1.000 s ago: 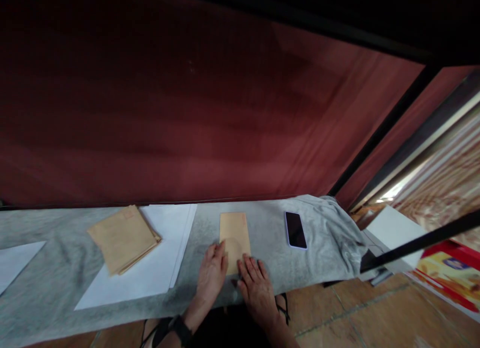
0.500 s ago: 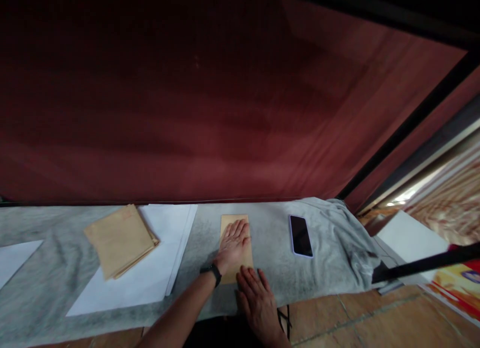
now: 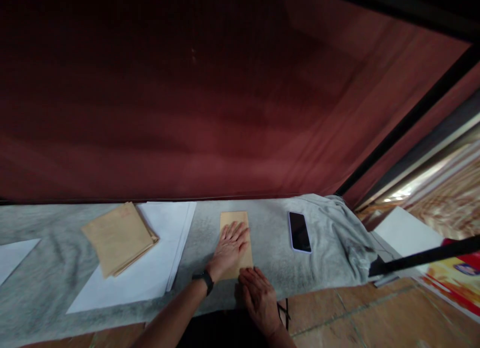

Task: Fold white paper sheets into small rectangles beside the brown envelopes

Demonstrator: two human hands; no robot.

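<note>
A brown paper envelope (image 3: 233, 217) lies lengthwise on the grey cloth. My left hand (image 3: 230, 245), a black watch on its wrist, rests flat on the envelope's middle with the fingers stretched out. By the envelope's lower right corner is my right hand (image 3: 258, 298), palm down, its fingertips at the corner and its fingers extended close together. To the left, a stack of similar brown envelopes (image 3: 120, 238) sits on large white sheets of paper (image 3: 150, 283). A phone (image 3: 299, 232) in a pale purple case lies right of my hands, screen dark.
Grey cloth (image 3: 270, 248) covers the narrow table, wrinkled at its right end. A dark red panel (image 3: 225, 138) rises behind it. Another white sheet (image 3: 15, 258) lies far left. Right of the table are a black bar (image 3: 427, 257) and a red and yellow package (image 3: 457, 278).
My left hand has slid slightly down the envelope. My right hand's fingers have drawn closer together by the lower corner. The view has shifted a little.
</note>
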